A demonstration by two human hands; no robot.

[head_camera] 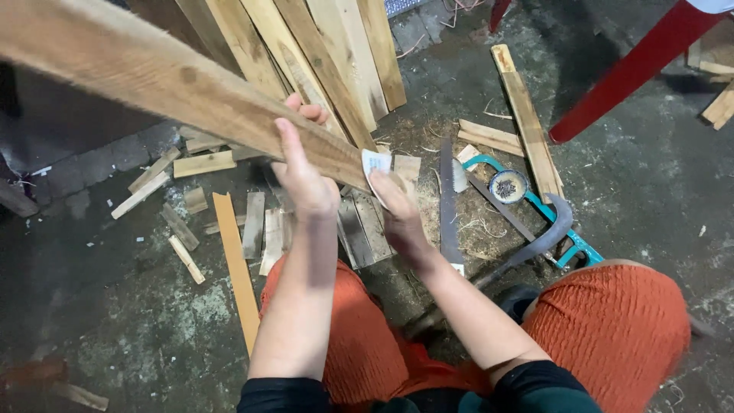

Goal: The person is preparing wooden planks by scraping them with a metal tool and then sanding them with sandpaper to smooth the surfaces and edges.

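Note:
A long rough wooden plank (153,73) slants from the upper left down to the middle of the view. My left hand (303,172) grips it near its lower end, fingers wrapped over the top edge. My right hand (397,206) presses a small pale piece of sandpaper (375,163) against the plank's end. My knees in orange trousers (612,321) show below, so I am sitting or crouching over the floor.
Several boards (336,46) lean at the top. Short wood offcuts (202,163) litter the dark concrete floor. A handsaw (448,199), a curved sickle blade (547,233), a teal tool frame (577,248) and a round tin (508,186) lie to the right. A red chair leg (634,65) crosses the upper right.

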